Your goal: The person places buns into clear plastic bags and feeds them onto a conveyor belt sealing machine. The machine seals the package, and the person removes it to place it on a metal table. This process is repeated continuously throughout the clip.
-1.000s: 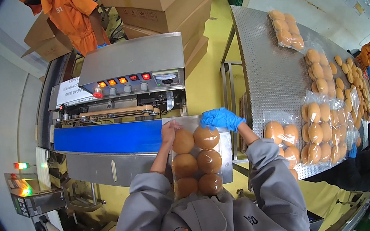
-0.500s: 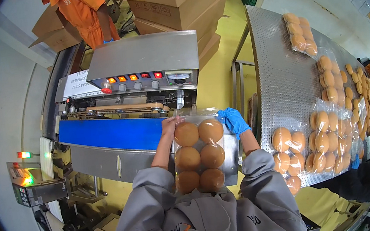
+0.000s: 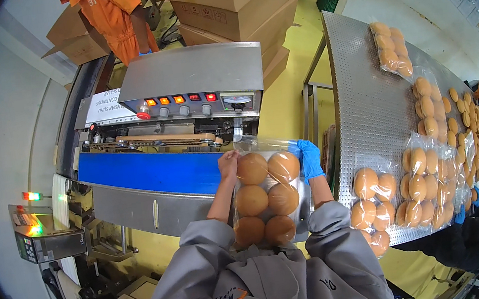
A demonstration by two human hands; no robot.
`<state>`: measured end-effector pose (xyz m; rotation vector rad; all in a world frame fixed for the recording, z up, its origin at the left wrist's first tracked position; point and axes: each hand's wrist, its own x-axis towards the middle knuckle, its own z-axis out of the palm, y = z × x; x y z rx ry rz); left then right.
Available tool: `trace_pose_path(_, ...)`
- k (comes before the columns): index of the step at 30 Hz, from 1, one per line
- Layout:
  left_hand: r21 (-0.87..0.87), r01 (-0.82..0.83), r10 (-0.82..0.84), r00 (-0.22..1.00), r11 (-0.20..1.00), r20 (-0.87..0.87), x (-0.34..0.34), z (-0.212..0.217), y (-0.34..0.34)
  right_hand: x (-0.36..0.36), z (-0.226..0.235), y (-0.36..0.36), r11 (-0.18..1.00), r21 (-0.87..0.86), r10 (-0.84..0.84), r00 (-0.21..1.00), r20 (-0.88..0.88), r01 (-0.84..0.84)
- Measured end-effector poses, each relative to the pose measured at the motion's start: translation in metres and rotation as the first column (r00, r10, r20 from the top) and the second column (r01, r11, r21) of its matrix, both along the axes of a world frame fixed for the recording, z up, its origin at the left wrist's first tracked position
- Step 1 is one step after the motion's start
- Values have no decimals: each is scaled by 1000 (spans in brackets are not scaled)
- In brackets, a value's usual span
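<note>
A clear plastic bag of buns (image 3: 253, 200) hangs in front of my chest, with round brown buns in two columns inside it. My bare left hand (image 3: 229, 164) pinches the bag's upper left corner. On the opposite corner, my blue-gloved right hand (image 3: 309, 158) is closed round the plastic. The open-looking top edge of the film stretches between both hands, just short of the metal inlet of the band sealing machine (image 3: 189, 81). That machine has lit orange and red switches and a blue conveyor belt (image 3: 140, 172) to the left of my hands.
On the right, a perforated metal table (image 3: 365, 104) bears several bagged buns (image 3: 370, 193) and loose buns (image 3: 466, 109). Stacked cartons (image 3: 234, 12) stand behind the machine. A person in orange (image 3: 116, 21) is at the far left. A control box (image 3: 51, 247) stands lower left.
Both hands and the bag have shifted slightly right in the picture, and the bag tilts a little more. The whole scene has also moved slightly with the head.
</note>
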<state>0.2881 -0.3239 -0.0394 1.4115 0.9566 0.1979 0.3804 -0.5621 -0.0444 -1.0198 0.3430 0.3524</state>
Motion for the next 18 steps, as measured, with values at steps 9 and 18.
trace_pose_path(9, -260, 22, -9, 999, 965, 51, -9, 18, 56, -6, 12, 39, 1000, -2, -27, 1000, 12, 27)
trace_pose_path(18, -234, 20, -21, 1000, 972, -2, -22, 31, 110, -4, 15, 96, 998, 8, 54, 996, 74, -54)
